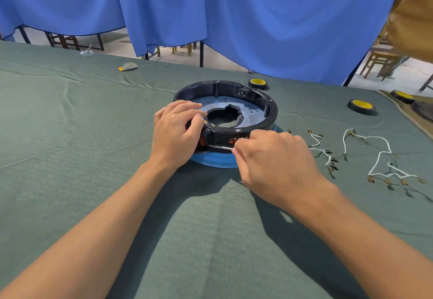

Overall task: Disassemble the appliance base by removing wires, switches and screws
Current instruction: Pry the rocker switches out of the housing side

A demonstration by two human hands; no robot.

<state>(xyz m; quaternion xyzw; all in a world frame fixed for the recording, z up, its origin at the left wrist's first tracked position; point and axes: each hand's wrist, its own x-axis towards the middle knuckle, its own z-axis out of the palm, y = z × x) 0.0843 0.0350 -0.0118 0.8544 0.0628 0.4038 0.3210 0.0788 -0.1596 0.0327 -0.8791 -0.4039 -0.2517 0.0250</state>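
The round black appliance base [255,123] with a blue lower rim lies upside down on the green cloth, its metal plate and centre hole facing up. My left hand [174,132] curls over the near-left wall and grips the red switch [203,140] there. My right hand [274,158] grips a screwdriver; only its thin metal shaft [219,147] shows, pointing left with the tip at the switch. White wires with brass terminals [379,158] lie loose on the cloth to the right of the base.
Black tape rolls with yellow cores sit behind and right of the base [257,82], [360,106], [401,96]. A small plastic scrap [127,67] lies far left. Blue curtains hang behind the table's far edge, with chairs beyond.
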